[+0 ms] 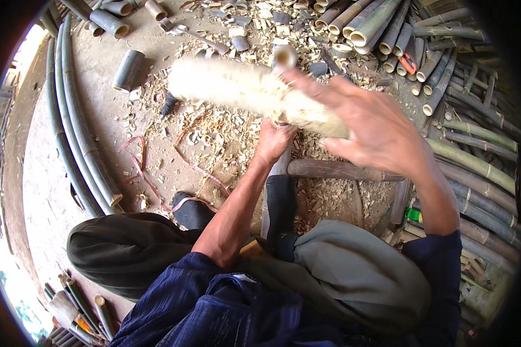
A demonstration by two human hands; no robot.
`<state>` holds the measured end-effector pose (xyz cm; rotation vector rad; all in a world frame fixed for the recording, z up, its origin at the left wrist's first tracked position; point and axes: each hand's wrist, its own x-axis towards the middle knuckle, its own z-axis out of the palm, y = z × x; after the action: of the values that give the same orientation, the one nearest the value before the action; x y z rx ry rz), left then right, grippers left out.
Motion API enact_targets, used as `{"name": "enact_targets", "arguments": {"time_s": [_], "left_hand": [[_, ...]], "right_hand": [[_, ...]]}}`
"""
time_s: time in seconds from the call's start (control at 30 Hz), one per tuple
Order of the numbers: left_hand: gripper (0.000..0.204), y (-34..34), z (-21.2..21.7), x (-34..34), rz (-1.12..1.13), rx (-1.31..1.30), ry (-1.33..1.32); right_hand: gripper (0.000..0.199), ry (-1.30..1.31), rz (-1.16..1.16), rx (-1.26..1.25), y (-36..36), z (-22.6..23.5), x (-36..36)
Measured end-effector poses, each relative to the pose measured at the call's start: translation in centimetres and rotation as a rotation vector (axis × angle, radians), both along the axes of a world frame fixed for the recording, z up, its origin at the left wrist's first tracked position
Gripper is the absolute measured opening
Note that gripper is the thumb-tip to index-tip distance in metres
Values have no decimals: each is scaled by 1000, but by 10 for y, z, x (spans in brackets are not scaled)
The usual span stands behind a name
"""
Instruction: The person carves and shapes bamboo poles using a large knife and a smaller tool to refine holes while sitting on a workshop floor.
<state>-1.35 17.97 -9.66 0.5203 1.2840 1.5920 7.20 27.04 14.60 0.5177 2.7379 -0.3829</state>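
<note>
A thick, pale, scraped piece [226, 87], probably bamboo, lies crosswise in front of me, its left end smeared by motion. Curls of shavings cling to its right part. My right hand [370, 118] spans its right end, thumb below and fingers stretched along the upper side; the hand is slightly blurred. Under the piece's middle is my left hand [275, 141], closed, its fingers mostly hidden; what it grips cannot be made out. Just below that hand a wooden post [281, 163] meets a dark crosswise pole [341, 170] by my legs.
Shavings [231, 124] litter the ground ahead. Long bamboo poles [78, 127] lie left; a short bamboo section [129, 70] stands near them. Cut bamboo tubes [370, 29] are stacked far right, with an orange-handled tool [410, 63] among them. More poles [480, 188] line the right side. A pink strap [139, 165] trails leftward.
</note>
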Motion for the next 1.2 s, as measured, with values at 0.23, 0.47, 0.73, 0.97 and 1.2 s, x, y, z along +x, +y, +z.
{"name": "enact_targets", "arguments": {"time_s": [0.23,0.47,0.73,0.97,1.2], "left_hand": [[40,18,-14,6,-16,186,380],[21,33,-27,-19,392,121,-259],[17,37,-3,24,406,215,-87],[22,40,-13,31,366,77,157],[15,36,-16,64,119,82,511]], "right_hand": [[106,-63,-150,-64,2,-36,19],[109,85,-235,-148,3,-30,26],[107,98,-221,-75,-6,-39,30],[109,206,-287,-171,-9,-35,36],[104,136,-415,-239,-18,-52,53]]}}
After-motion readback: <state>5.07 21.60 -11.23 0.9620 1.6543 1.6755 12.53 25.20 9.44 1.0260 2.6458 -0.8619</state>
